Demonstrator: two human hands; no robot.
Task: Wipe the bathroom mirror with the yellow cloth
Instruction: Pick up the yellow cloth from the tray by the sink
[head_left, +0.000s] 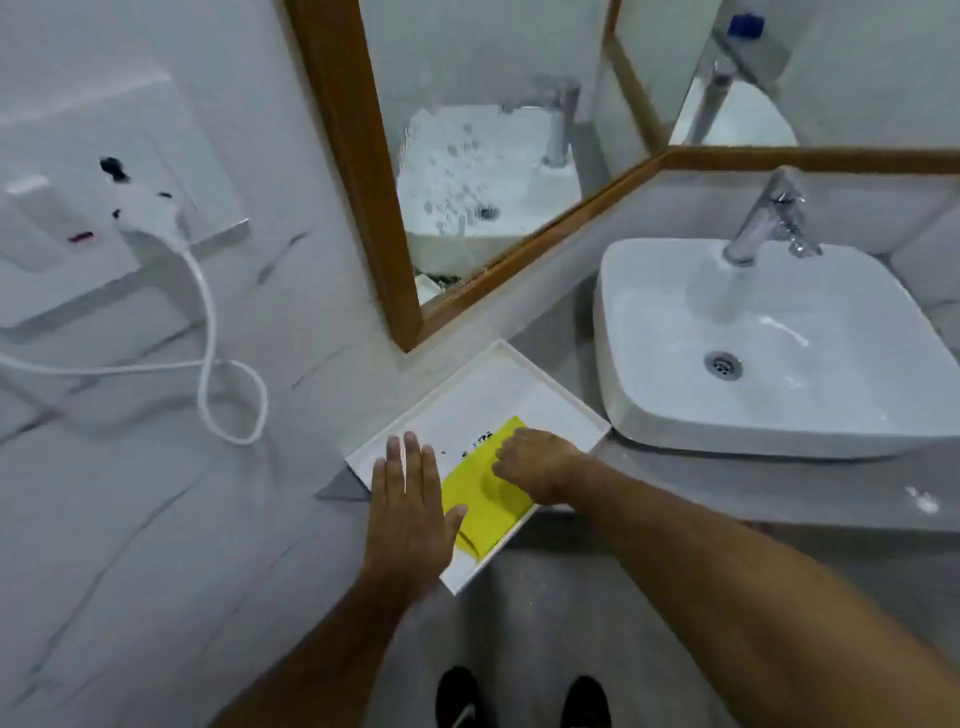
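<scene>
- Head view: yellow cloth (485, 493) lies flat in white tray (498, 382) on the counter, left of the sink (675, 415), below the mirror (467, 171).
- Right hand (535, 465) sits on the cloth's far part, fingers curled down onto it; a closed grip isn't visible, can't tell.
- Left hand (408, 506) flat, fingers straight & spread, holding nothing; thumb at the cloth's near-left edge.
- Risks: tray overhangs the counter's front edge, so a pull on the cloth could drag or tip it; black specks (478, 441) beside the cloth may get picked up & smear the glass.
- Cloth's long axis runs near-left to far-right, far corner pointing toward the mirror's lower frame.
</scene>
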